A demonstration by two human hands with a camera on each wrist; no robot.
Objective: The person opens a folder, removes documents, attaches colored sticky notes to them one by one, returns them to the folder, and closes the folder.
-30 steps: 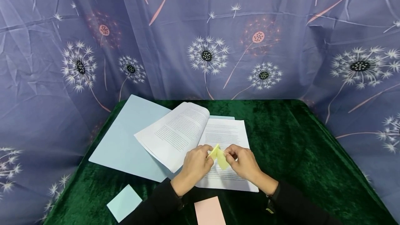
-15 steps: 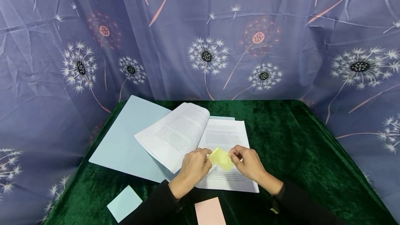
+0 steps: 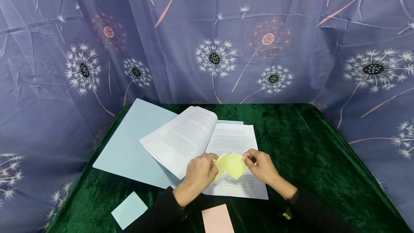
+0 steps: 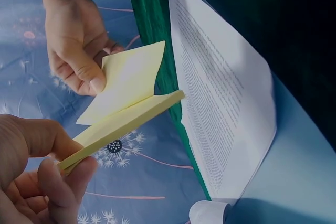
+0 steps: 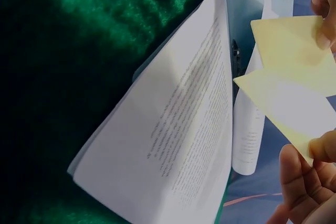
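My left hand [image 3: 201,172] pinches a thin pad of yellow sticky notes [image 4: 123,127] by its edge, over the printed page. Between the thumb and fingers of my right hand [image 3: 260,164] is the corner of a single yellow sticky note [image 3: 237,165]. In the left wrist view this top sheet stands up from the pad and meets it along one edge. Both hands are above the right-hand page [image 3: 231,136] of an open document. Its turned pages [image 3: 181,137] curl over to the left.
A light blue folder [image 3: 129,146] lies under the document. Nearer me are a light blue sticky note pad [image 3: 129,209] and a pink one [image 3: 217,218]. Dark green cloth [image 3: 300,146] covers the table, and a patterned blue curtain [image 3: 174,56] hangs behind it.
My right hand has moved to the right, drawing the top yellow note away from the pad and spreading it wider. My left hand has stayed almost in place.
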